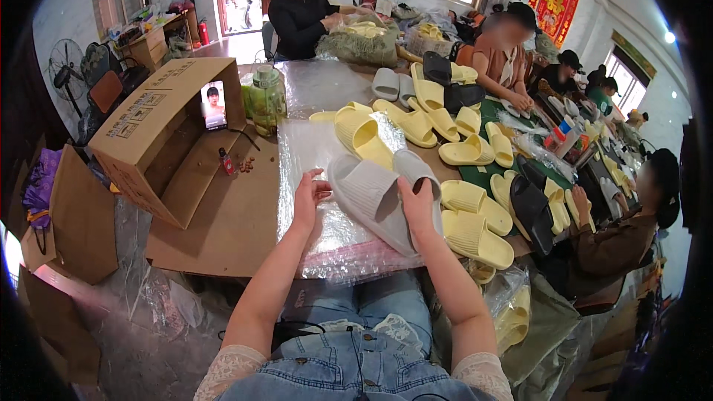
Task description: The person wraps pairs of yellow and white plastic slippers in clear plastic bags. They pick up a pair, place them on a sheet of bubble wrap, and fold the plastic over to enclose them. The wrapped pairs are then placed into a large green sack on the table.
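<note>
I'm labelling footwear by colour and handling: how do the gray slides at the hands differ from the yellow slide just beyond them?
The gray slides are pale gray; the yellow slide is light yellow. The right hand grips the gray slides, while no hand touches the yellow slide. The gray slides are nearer the person than the yellow slide. Both show a broad ribbed strap.

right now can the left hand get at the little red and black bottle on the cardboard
Probably yes: the left hand looks open and holds nothing, and only low things, the plastic sheets and some small brown bits, lie between it and the bottle.
</note>
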Available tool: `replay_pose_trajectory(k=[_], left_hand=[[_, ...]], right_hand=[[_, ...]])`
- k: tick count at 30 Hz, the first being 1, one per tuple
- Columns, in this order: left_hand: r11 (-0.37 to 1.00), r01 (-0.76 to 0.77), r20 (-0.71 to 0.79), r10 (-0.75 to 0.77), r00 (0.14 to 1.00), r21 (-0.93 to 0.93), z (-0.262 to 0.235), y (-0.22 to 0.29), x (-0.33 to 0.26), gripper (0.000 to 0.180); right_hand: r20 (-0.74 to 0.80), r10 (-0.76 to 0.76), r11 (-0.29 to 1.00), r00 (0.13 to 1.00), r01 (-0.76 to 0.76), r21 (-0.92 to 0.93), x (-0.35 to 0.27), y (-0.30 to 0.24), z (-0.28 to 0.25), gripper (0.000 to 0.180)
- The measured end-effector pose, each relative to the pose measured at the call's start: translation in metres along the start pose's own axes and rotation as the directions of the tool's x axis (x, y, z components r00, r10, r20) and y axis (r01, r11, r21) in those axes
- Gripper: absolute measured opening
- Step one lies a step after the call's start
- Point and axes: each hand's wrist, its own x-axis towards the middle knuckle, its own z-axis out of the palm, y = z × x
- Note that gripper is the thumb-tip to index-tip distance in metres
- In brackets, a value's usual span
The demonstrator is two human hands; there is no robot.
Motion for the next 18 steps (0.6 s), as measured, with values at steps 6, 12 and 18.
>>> replay_pose_trajectory(k=[6,12,18], left_hand=[[0.72,-0.269,0.176,0.203,0.963,0.64,0.026,0.0,-0.02,0.063],[0.728,-0.226,0.099,0.214,0.972,0.647,0.022,0.003,-0.023,0.063],[0.462,-0.258,0.126,0.297,0.947,0.848,0.035,-0.001,-0.024,0.052]], right_hand=[[0.14,-0.124,0.984,0.982,0.104,0.142,-0.014,-0.004,0.001,0.059],[0.289,-0.036,0.999,0.957,0.028,0.034,-0.008,-0.016,-0.015,0.055],[0.462,-0.013,0.955,0.887,-0.126,0.268,0.003,-0.007,-0.041,0.056]])
